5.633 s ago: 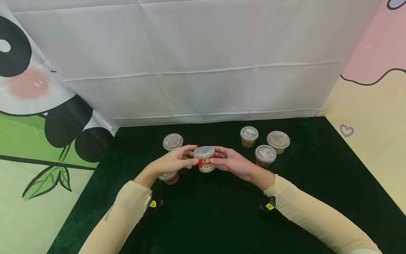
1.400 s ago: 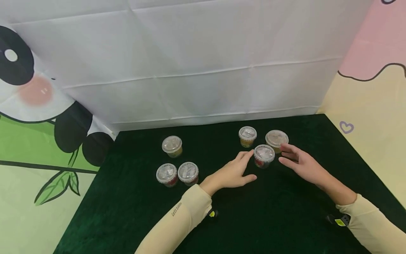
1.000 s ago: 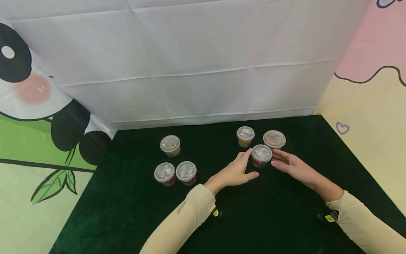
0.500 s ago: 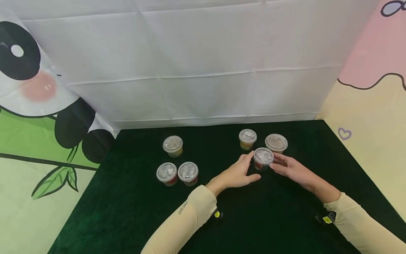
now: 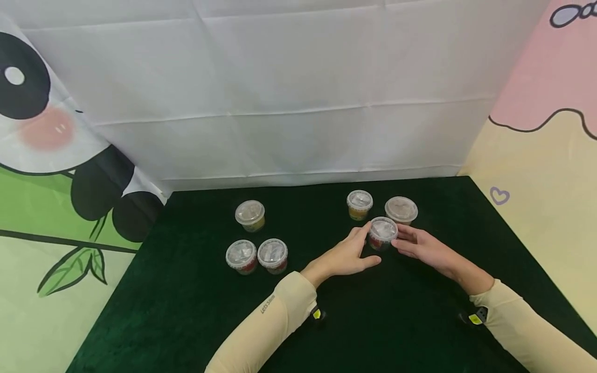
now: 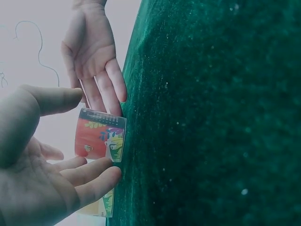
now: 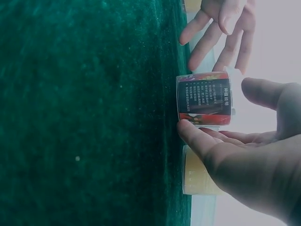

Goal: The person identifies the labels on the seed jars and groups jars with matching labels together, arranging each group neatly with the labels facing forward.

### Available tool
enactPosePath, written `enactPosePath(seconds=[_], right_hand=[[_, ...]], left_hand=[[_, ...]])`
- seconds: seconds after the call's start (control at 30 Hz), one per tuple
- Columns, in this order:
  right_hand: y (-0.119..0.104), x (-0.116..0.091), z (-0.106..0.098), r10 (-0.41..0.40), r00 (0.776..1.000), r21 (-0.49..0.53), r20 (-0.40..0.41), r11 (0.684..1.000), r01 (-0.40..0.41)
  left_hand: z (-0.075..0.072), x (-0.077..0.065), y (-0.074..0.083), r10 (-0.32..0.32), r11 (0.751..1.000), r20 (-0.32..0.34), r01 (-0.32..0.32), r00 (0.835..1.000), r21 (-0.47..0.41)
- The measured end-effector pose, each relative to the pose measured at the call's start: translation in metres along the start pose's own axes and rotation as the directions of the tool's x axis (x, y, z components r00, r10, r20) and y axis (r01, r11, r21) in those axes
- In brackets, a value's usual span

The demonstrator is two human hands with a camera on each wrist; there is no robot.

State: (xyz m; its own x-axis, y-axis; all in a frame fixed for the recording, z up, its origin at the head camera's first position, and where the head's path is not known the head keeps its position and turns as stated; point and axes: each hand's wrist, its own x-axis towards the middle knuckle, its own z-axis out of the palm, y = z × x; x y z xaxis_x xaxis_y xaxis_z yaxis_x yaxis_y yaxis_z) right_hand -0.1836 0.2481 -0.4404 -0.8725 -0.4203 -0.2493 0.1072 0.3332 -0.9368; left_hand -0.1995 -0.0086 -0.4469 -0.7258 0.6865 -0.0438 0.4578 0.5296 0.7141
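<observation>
A small clear plastic cup with a lid and a red printed label (image 5: 382, 234) stands upright on the dark green cloth, between my hands. In the left wrist view the red label (image 6: 94, 139) shows; in the right wrist view a dark panel of small print (image 7: 205, 98) faces out. My left hand (image 5: 342, 255) is at its left side, fingers extended, thumb held away. My right hand (image 5: 429, 251) touches its right side with extended fingers. Right behind stand a wider lidded cup (image 5: 402, 208) and a yellowish lidded cup (image 5: 359, 203).
On the left, two red-labelled lidded cups (image 5: 241, 255) stand side by side, with a pale yellowish lidded cup (image 5: 250, 214) behind them. A white cloth wall (image 5: 289, 140) rises at the table's back edge; printed panels flank both sides.
A red-labelled cup held earlier by both hands now stands among the left cups. Both hands moved right to another cup; the right hand then came in from farther right against it.
</observation>
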Motion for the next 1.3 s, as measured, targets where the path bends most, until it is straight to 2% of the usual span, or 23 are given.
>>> enactPosePath(seconds=[0.4,0.77,1.0,1.17,1.3], right_hand=[[0.009,0.0,0.004,0.02,1.0,0.031,0.013,0.999,-0.021],[0.005,-0.003,0.002,-0.019,1.0,0.017,0.021,1.0,0.018],[-0.002,0.002,0.004,-0.042,0.999,-0.008,0.004,0.999,0.042],[-0.008,0.003,0.007,-0.046,0.999,-0.042,0.003,0.998,0.046],[-0.014,0.002,0.007,-0.057,0.998,-0.057,0.001,0.997,0.057]], left_hand=[[0.007,-0.006,0.001,-0.002,1.0,0.004,0.002,1.0,-0.014],[0.002,-0.006,0.004,0.009,1.0,0.012,-0.009,1.0,-0.004],[-0.004,-0.005,0.003,0.012,1.0,-0.015,-0.012,1.0,0.013],[-0.008,-0.008,0.003,0.005,1.0,-0.024,-0.005,1.0,0.022],[-0.012,-0.012,0.006,0.025,1.0,-0.024,-0.025,0.999,0.016]])
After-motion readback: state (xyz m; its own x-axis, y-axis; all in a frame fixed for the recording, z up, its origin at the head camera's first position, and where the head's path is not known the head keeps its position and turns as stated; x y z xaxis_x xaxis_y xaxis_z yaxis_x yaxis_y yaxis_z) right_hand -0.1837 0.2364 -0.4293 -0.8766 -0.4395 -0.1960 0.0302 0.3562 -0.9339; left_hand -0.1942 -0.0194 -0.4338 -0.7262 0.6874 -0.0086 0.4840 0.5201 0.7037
